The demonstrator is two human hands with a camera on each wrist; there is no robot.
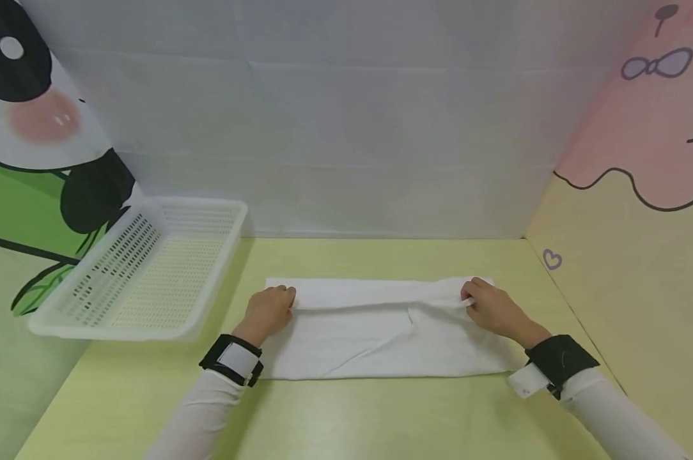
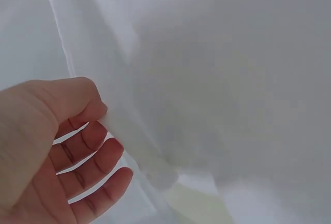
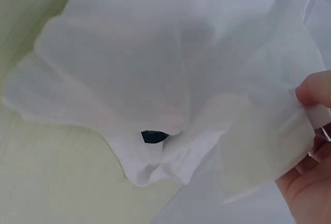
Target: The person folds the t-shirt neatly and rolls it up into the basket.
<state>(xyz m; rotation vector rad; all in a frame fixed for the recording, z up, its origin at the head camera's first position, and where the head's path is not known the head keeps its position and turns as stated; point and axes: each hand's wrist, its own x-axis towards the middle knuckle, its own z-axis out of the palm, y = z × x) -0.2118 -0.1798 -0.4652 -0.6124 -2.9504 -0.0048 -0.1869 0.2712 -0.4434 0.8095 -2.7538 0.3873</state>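
Note:
A white cloth (image 1: 358, 345) lies in a wide, flat, layered strip on the table, with a raised crease running across it. At its left end my left hand (image 1: 268, 311) pinches the upper layer; in the left wrist view thumb and index finger meet on the fabric (image 2: 222, 79), the other fingers loosely bent. My right hand (image 1: 498, 311) grips the layer's edge at the right end, lifting it slightly. The right wrist view shows bunched folds of fabric (image 3: 124, 63) with a small dark patch (image 3: 154, 136) in a gap between them. What the patch is, I cannot tell.
A white perforated plastic basket (image 1: 208, 268) stands at the left, behind my left arm, with nothing visible in it. The pale yellow-green table (image 1: 381, 415) meets a grey-white back wall (image 1: 381, 128) and a decorated side panel (image 1: 640, 275) close to my right wrist.

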